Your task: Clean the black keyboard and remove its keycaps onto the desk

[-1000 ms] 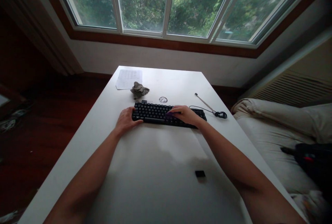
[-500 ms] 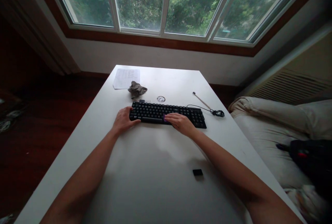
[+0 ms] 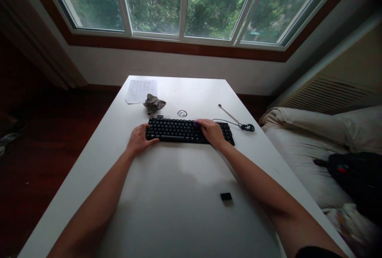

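A black keyboard (image 3: 176, 130) lies flat across the white table, its coiled black cable (image 3: 247, 127) beyond its right end. My left hand (image 3: 139, 138) grips the keyboard's left end, thumb along the near edge and fingers at the side. Over the right-centre keys, my right hand (image 3: 211, 130) is closed on a small purple thing (image 3: 197, 124). Only a bit of that purple thing shows at the fingertips, so its kind is hidden. Just behind the keyboard's left part sits a crumpled grey cloth (image 3: 154, 103).
A printed paper sheet (image 3: 140, 90) lies at the table's far left. A thin brush-like stick (image 3: 228, 113) rests by the cable, and a small round item (image 3: 182, 113) behind the keyboard. A small black block (image 3: 226, 196) lies near my right forearm. A pale sofa (image 3: 298, 150) stands right.
My right hand has moved away from me and slightly right over the keys with the purple thing. My left hand still grips the keyboard's end. The view has shifted slightly.
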`<state>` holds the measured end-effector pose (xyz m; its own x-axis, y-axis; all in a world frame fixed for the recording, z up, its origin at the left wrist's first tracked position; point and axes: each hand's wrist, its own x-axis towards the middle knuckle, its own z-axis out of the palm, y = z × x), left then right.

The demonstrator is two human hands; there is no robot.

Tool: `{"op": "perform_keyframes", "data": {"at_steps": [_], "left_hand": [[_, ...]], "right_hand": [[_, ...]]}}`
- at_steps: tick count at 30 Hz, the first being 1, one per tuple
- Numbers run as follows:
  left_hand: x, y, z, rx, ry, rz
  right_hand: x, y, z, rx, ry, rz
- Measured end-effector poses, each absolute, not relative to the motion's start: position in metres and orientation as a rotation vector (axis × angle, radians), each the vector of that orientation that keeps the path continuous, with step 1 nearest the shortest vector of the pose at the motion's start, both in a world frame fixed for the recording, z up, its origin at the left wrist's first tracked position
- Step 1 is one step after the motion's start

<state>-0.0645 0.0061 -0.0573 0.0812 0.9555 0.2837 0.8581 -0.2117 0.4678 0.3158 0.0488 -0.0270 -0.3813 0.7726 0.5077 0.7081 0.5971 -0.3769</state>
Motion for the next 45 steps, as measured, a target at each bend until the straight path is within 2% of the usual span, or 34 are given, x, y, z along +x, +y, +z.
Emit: {"op": "perform_keyframes", "data": {"at_steps": [9,14,16,20,25,32,40,45], "left_hand": [[-0.064,0.006,-0.057,2.173,1.851,0.806],[-0.065,0.006,-0.058,2.195,1.843,0.803],[-0.065,0.006,-0.059,2.203,1.844,0.801],[-0.064,0.007,-0.059,2.217,1.845,0.79],[-0.061,0.008,-0.06,2.22,1.863,0.774],[-0.061,0.008,-0.06,2.222,1.864,0.764],[-0.06,0.007,-0.061,2.227,1.852,0.788],[-0.059,0.007,-0.059,2.227,1.859,0.772]], "right_hand": [[0.319,0.009,-0.04,-0.793,-2.455,0.305],[0.332,-0.004,-0.027,-0.816,-2.384,0.496],[0.336,0.002,-0.022,-0.938,-2.283,0.46],[0.336,0.027,-0.018,-1.142,-2.16,0.187],[0.325,0.041,-0.034,-1.239,-2.267,-0.037],[0.33,0.006,-0.053,-1.118,-2.381,-0.021],[0.359,-0.02,-0.035,-0.846,-2.509,0.17],[0.375,-0.001,-0.023,-1.018,-2.337,0.094]]}}
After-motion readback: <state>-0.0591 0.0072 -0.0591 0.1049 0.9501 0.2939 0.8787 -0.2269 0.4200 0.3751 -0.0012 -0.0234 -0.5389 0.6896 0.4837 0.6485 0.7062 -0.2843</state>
